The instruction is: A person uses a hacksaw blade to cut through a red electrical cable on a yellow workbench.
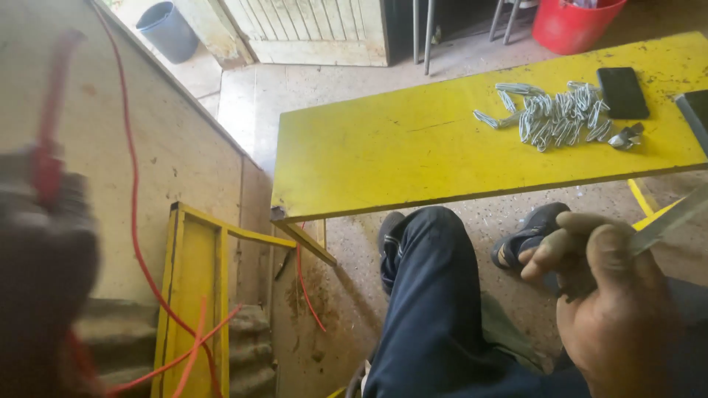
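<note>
My right hand [605, 295] is at the lower right, fingers curled around a thin flat metal strip [675, 217] that points up and right. My left hand [40, 258] is a dark blur at the left edge, close to the camera, gripping a red-handled tool [50, 125] that points upward; the tool's shape is too blurred to make out. My leg in dark blue trousers [428, 309] stretches forward under the yellow table [413, 147]. A pile of several bent silver metal clips [557, 114] lies on the table's right part.
A black phone [622, 92] lies next to the clips, with a dark object [695, 110] at the right edge. A red cord [136, 221] runs down the wall to a yellow frame [193, 287]. A red bucket [574, 23] and a grey bucket [168, 29] stand at the back.
</note>
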